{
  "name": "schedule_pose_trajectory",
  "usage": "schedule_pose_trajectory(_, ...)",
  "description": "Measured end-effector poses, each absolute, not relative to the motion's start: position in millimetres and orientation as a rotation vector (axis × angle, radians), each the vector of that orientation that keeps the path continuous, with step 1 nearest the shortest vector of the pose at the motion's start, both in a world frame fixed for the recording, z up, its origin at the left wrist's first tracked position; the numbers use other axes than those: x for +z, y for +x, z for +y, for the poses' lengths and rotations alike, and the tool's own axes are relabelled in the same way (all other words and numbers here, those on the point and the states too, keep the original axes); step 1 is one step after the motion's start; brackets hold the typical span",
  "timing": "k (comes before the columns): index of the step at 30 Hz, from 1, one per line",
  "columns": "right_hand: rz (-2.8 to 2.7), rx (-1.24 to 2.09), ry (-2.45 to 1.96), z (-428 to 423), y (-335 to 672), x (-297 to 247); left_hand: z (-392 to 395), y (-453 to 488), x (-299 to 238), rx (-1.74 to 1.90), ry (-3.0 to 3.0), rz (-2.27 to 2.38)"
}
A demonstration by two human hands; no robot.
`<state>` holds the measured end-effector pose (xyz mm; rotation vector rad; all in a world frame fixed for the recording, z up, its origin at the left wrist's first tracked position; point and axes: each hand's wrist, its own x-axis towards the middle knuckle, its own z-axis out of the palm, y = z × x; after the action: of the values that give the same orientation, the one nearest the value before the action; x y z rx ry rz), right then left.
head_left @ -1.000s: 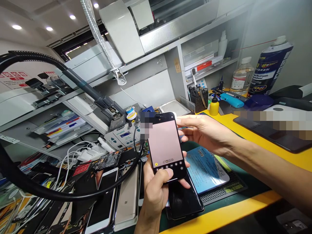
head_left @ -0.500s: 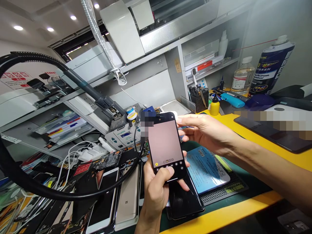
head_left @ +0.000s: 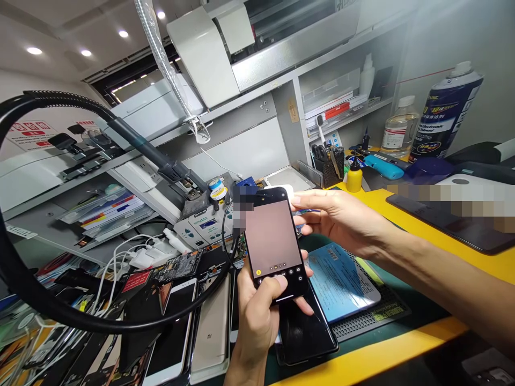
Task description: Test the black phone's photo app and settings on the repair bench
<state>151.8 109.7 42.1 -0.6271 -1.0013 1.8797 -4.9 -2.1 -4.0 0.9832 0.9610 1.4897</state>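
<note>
My left hand (head_left: 257, 308) is wrapped round a black smartphone (head_left: 273, 236), its thumb on the lower part of the lit screen. That screen shows a plain pinkish-grey picture with a row of small icons below. At the phone's upper right corner, my right hand (head_left: 328, 217) pinches a white object (head_left: 288, 191), mostly hidden behind the phone, so its kind cannot be made out. Another phone (head_left: 306, 332), black and glossy, lies below my left hand. Right of it, a light blue box-like thing (head_left: 341, 281) with printed text rests on a perforated dark mat (head_left: 386, 313).
A thick black hose (head_left: 120, 324) loops across the left, over several phones, including a gold one (head_left: 211, 327). A soldering station (head_left: 205, 228) stands behind. To the right are a yellow bottle (head_left: 354, 176), a spray can (head_left: 448, 115) and a dark flat panel (head_left: 442, 220).
</note>
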Motion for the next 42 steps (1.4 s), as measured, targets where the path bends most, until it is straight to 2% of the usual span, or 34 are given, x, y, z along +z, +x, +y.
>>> schedule_pose_trajectory(42, -1.032, 1.880, -0.619, 106, 152, 45, 0, 4, 6, 1.487, 0.986, 1.101)
